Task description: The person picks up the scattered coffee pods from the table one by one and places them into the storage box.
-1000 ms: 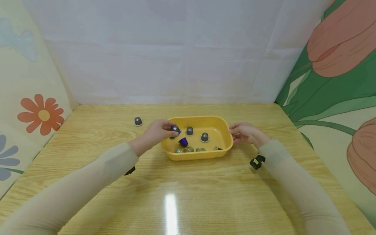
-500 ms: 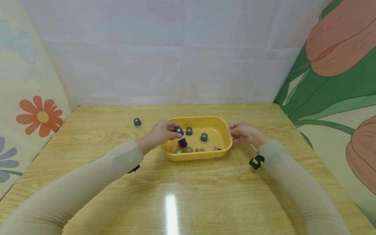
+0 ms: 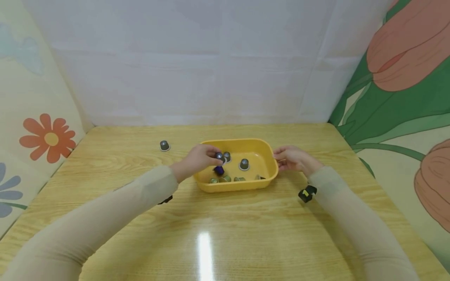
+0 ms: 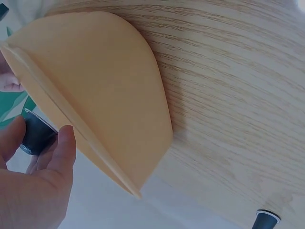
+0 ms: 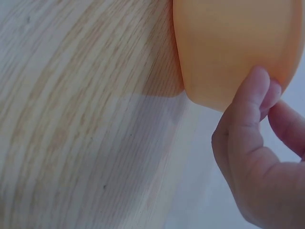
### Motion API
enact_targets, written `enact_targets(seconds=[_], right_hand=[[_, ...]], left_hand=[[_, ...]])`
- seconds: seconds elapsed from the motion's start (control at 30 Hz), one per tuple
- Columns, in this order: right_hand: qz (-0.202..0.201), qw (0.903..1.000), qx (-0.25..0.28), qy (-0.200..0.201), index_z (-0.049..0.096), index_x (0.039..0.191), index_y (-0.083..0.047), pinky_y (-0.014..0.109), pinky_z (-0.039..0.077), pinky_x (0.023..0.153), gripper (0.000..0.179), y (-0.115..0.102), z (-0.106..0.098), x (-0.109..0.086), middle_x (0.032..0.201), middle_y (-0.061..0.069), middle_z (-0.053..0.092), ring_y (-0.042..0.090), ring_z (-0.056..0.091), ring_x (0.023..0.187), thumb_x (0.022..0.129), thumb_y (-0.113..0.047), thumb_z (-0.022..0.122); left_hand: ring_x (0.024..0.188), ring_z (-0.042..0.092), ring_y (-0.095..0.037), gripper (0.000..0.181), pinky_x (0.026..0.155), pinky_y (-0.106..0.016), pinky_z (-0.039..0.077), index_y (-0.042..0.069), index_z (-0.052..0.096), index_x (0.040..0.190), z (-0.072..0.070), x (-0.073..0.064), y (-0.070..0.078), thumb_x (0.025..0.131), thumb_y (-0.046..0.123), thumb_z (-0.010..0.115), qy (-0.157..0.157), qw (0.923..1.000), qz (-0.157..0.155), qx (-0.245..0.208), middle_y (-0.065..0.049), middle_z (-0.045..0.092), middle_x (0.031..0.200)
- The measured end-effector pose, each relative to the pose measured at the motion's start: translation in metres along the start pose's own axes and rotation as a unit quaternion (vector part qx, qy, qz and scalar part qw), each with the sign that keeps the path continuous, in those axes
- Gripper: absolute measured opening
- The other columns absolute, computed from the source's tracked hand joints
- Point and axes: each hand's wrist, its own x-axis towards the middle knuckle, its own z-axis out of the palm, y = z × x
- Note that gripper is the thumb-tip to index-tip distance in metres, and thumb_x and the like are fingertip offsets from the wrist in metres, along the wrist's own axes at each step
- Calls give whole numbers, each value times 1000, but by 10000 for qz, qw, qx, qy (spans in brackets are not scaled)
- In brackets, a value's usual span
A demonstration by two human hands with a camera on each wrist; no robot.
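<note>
My left hand pinches a dark grey coffee capsule between thumb and fingers, over the left part of the yellow plastic bin. In the left wrist view the capsule sits tilted between the fingertips, beside the bin's rim. My right hand grips the bin's right end, with fingertips against the outer wall in the right wrist view. Inside the bin, two more grey capsules stand rim down. A purple capsule lies below the held one. Several green capsules lie along the near wall, partly hidden by it.
Another dark grey capsule stands on the wooden table, left of the bin and toward the back. A white sheet hangs behind the table, with flower-printed panels at both sides.
My left hand has moved to the right with the grey capsule, further over the bin. The capsule now overlaps a standing one in the head view. My right hand has stayed at the bin's end.
</note>
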Motion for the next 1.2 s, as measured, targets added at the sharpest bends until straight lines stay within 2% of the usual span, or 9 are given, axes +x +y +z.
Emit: enact_targets(seconds=[0.37,0.7,1.2], right_hand=[[60,9999,-3,82,45,121,7,27,55,62,22,0,0,2,82,4,58,14,58,68,101,-2,46],[26,10000,-49,60,46,119,6,27,56,62,20,-1,-1,3,83,5,58,14,58,69,101,-3,46],[-13,9999,-89,-97,47,118,7,28,56,65,19,0,-3,1,84,5,58,14,59,69,102,-3,45]], left_hand=[[111,61,-31,39,91,-34,52,-9,59,124,13,12,0,89,4,70,51,9999,127,-76,-22,64,120],[115,59,-29,43,94,-36,51,-4,57,130,17,15,6,91,8,69,-24,9997,8,240,-18,63,123],[114,59,-28,46,96,-37,50,-5,55,132,25,23,5,91,9,70,-108,9998,72,116,-18,63,124]])
